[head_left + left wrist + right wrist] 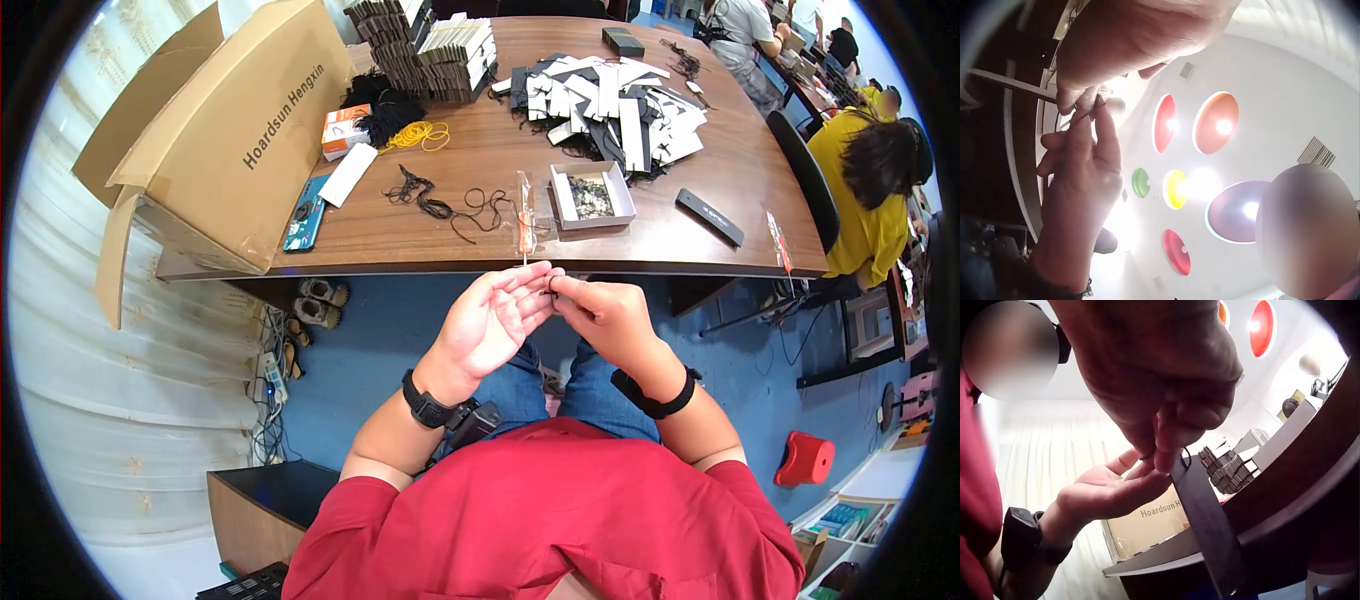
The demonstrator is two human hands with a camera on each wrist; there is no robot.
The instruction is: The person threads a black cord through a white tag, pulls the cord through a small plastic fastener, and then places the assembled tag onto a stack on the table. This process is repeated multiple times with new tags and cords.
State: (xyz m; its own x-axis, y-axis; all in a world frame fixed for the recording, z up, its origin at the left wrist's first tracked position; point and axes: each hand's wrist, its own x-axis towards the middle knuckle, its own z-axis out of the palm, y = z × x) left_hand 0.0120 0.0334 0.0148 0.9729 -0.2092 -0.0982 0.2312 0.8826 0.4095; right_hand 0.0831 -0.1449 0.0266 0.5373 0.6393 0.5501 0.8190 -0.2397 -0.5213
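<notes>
Both hands meet just off the table's front edge. My left hand [490, 325] is palm up, its fingers nearly straight and their tips against the right hand's. With curled fingers, my right hand [610, 320] pinches a thin black cord [551, 291]. The right wrist view shows a small loop of the cord [1187, 459] sticking out beyond the fingertips of the right hand [1166, 381]. A long dark strip [1207, 522] slants down beside that loop; whether the fingers hold it is unclear. Fingers partly hide the cord.
On the table [390, 255] are a pile of black and white tags [630, 120], an open white box [595, 197], loose black cords [430, 205], a black bar [709, 218] and stacked tags [455, 60]. A large carton [240, 140] stands left; a person in yellow [860, 180] sits right.
</notes>
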